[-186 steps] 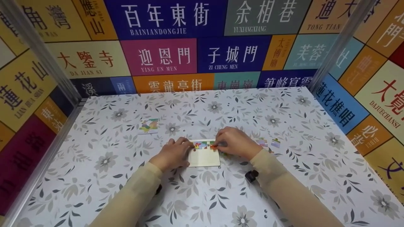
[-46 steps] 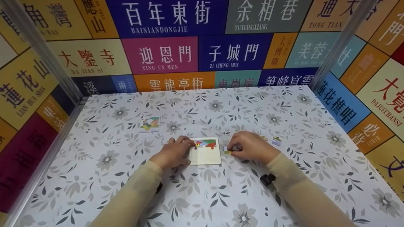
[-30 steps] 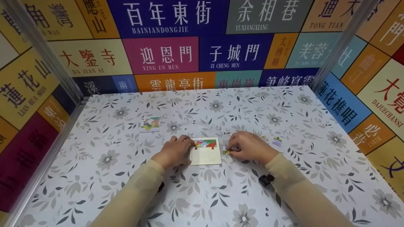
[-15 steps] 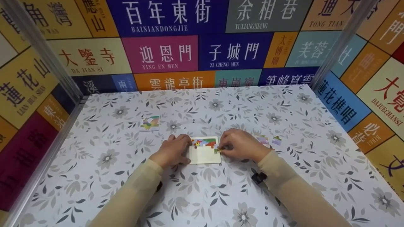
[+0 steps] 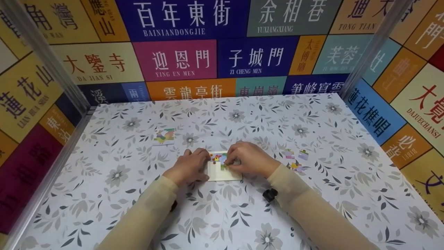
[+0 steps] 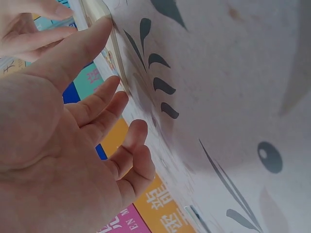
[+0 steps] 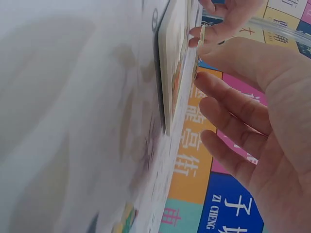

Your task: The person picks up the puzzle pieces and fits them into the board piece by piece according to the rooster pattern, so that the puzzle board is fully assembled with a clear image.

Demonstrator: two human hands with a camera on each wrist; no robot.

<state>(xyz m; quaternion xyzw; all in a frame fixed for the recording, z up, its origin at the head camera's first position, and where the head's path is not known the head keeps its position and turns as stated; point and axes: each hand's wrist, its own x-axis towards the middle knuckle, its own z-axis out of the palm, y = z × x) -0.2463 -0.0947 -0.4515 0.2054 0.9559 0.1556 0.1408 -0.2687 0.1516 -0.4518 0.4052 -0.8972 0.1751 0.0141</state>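
Observation:
A cream puzzle board (image 5: 213,173) lies on the table, with colourful jigsaw pieces (image 5: 215,157) along its far side. My left hand (image 5: 187,167) rests at the board's left edge, thumb near the near corner and fingertips farther back. In the left wrist view its fingers are spread and loosely bent. Over the board, my right hand (image 5: 249,158) pinches a small jigsaw piece (image 5: 222,167) with green on it, between thumb and forefinger. The right wrist view shows this piece edge-on, close above the board. The right hand hides the board's far right part.
Several loose jigsaw pieces lie to the right, among them a purple and green one (image 5: 303,155) and a yellow one (image 5: 296,167). A small colourful picture square (image 5: 163,136) lies back left. Lettered panels (image 5: 175,60) wall in the flower-patterned table (image 5: 138,194).
My right hand has picked up a jigsaw piece from beside the board and carried it left over the board. Far-side pieces now lie in place there. My left hand has stayed put.

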